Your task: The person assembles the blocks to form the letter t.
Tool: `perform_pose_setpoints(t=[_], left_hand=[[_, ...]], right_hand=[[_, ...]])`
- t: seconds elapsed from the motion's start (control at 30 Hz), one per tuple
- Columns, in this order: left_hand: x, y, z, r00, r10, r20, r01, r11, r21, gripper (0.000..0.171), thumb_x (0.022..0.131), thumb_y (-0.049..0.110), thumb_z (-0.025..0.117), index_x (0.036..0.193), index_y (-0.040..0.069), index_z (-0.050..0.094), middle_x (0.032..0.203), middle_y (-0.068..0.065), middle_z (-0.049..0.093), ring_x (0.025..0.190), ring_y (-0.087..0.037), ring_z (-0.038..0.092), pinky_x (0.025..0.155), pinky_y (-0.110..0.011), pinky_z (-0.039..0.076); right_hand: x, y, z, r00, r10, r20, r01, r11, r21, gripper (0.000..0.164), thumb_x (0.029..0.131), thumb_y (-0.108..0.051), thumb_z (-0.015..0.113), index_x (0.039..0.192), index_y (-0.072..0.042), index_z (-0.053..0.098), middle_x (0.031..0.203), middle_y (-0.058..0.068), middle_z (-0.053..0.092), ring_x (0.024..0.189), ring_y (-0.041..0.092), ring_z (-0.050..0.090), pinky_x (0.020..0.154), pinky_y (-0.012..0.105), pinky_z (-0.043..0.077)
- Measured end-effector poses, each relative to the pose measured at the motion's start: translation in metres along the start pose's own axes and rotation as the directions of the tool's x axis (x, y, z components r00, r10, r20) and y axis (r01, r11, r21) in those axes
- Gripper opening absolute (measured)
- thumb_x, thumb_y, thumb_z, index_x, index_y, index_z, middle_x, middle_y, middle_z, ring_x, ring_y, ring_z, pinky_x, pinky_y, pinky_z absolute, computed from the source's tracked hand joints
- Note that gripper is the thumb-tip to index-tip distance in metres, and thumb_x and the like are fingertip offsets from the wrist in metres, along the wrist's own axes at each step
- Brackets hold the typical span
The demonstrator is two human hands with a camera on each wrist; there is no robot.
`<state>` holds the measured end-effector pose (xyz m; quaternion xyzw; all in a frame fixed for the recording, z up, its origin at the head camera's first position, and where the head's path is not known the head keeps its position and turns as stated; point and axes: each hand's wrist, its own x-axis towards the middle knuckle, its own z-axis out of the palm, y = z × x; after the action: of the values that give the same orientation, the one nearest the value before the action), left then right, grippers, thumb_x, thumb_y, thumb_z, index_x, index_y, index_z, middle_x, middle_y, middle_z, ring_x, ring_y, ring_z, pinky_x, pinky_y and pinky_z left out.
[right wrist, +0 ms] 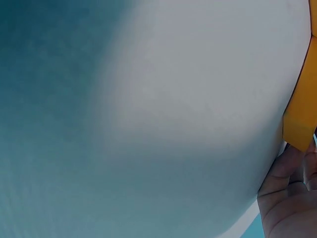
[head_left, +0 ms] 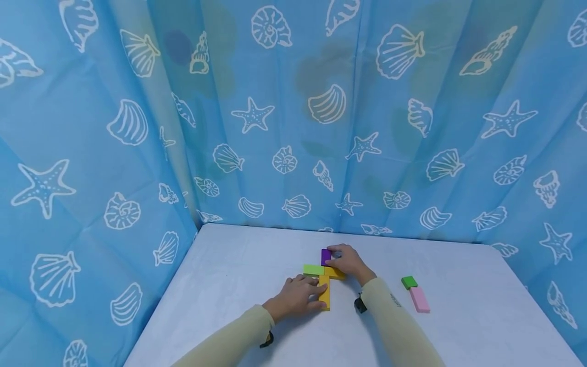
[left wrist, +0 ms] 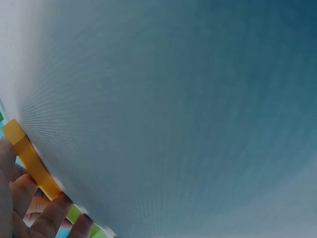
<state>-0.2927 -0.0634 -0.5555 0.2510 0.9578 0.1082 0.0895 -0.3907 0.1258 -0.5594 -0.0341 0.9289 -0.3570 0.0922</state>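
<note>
Flat coloured blocks lie together near the middle of the white table. My left hand holds the long yellow block, with thumb and index finger on it. Its other fingers are bent beside the light green block. In the left wrist view, fingertips reach the side of the yellow block. Farther back, my right hand pinches a small purple block between thumb and index finger. Under that hand lies a second yellow block, partly covered, beside the light green one.
To the right, a green block and a pink block lie end to end on the table. A blue curtain with shell and starfish prints stands behind the table and along its sides.
</note>
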Motion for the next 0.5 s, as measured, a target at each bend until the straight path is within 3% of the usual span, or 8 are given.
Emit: perform_pose_setpoints(t=[0.5], left_hand=[[-0.0017,0.001,-0.0012,1.0,0.005,-0.003,-0.005,1.0,-0.011,0.055,0.091,0.061,0.058,0.141,0.039,0.052,0.145,0.004,0.055,0.131,-0.028,0.05,0.103,-0.062,0.042]], right_hand=[[-0.0014,-0.0011,0.0007,1.0,-0.007,0.008,0.007,1.0,-0.002,0.051,0.089,-0.025,0.074,0.137,-0.017,0.06,0.143,0.015,0.054,0.134,0.039,0.046,0.109,0.06,0.038]])
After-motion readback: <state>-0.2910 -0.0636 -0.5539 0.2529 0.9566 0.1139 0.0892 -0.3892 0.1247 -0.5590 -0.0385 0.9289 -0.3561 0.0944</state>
